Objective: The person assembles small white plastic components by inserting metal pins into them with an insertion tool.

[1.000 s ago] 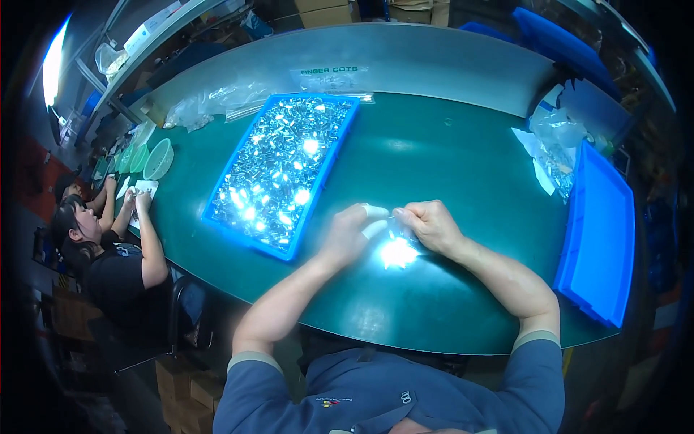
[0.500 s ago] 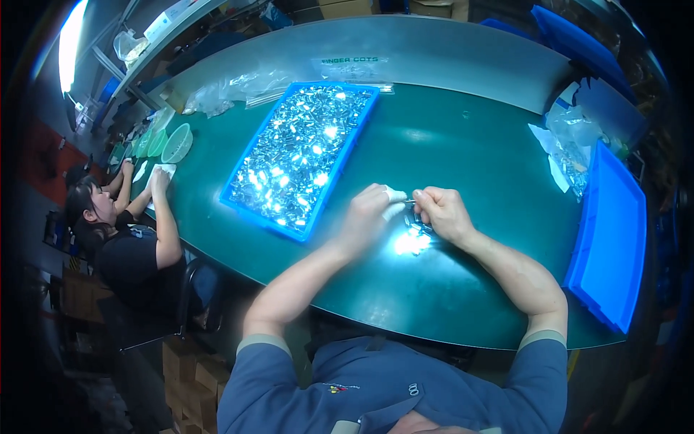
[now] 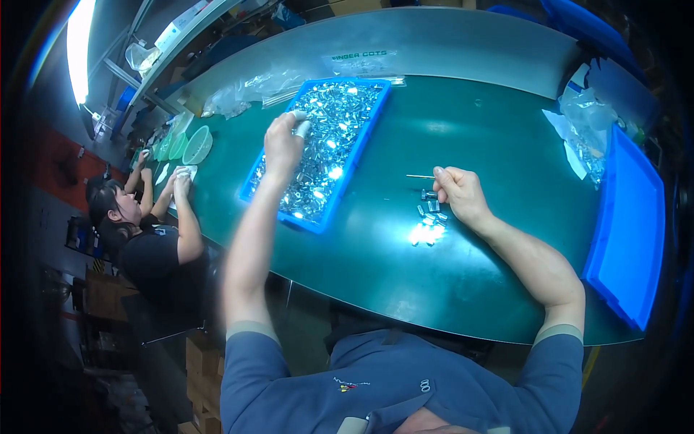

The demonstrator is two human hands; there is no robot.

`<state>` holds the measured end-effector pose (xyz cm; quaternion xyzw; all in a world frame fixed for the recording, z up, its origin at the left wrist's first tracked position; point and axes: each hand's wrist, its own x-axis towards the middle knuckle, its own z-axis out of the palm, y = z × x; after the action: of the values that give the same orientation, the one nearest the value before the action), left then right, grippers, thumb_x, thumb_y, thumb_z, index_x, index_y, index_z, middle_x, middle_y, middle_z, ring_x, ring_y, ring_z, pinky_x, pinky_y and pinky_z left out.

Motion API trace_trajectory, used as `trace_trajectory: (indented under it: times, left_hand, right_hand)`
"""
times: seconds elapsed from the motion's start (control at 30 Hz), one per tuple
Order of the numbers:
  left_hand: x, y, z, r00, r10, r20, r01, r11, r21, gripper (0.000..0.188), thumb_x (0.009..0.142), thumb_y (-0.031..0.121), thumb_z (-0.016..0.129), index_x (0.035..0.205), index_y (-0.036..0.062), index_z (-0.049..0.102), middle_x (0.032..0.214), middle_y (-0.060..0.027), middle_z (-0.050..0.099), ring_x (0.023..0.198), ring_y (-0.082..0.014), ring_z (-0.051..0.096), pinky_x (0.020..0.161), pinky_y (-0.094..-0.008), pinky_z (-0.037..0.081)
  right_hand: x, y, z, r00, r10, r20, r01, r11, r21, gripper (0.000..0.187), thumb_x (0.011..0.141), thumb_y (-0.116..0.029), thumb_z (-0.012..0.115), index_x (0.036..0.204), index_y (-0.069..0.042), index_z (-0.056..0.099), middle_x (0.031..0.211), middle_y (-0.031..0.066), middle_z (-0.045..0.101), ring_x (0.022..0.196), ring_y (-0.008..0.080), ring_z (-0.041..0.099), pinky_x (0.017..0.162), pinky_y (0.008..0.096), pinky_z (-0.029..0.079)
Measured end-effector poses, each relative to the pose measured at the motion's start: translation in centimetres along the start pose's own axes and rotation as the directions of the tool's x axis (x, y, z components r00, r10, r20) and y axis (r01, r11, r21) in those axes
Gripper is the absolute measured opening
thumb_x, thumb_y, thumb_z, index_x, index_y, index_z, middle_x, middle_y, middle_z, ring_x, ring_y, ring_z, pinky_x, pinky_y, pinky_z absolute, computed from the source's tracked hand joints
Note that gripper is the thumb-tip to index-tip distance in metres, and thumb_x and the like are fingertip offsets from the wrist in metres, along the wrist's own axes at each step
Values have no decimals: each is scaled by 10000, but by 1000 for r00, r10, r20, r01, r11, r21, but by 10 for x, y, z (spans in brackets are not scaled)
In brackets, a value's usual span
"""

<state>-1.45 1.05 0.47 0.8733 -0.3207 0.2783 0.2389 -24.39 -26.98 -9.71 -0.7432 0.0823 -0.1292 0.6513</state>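
My left hand point(image 3: 284, 147) hovers over the left part of a blue tray point(image 3: 352, 163) full of small shiny metal pieces point(image 3: 340, 119). White finger cots cover its thumb and a fingertip, which are apart with nothing visible between them. My right hand point(image 3: 463, 195) is closed in a pinch on a thin metal rod point(image 3: 419, 176), whose free end points left above the green table. Just below that hand lies a small pile of shiny metal pieces point(image 3: 431, 210), its near part washed out by glare.
A blue lid-like tray point(image 3: 627, 231) leans at the table's right edge, beside clear plastic bags point(image 3: 589, 119). At the left, a co-worker point(image 3: 148, 239) sits near green baskets point(image 3: 197, 146). More plastic bags point(image 3: 238, 94) lie along the low grey back wall point(image 3: 463, 50).
My left hand has left the right hand and moved up and left over the filled tray. My right hand still holds the rod, now in plain sight. The view has shifted slightly.
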Motion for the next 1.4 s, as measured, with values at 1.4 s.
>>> trace_trajectory:
  times: [1.4]
  left_hand:
    - [-107, 135, 72, 941, 287, 179, -162, 848, -505, 165, 782, 40, 792, 920, 23, 702, 905, -120, 707, 874, -314, 674, 756, -419, 544]
  right_hand:
    - [-4, -1, 8, 977, -177, 116, 206, 920, -333, 363, 999, -274, 617, 749, -25, 700, 602, 64, 634, 538, 155, 574, 526, 349, 433]
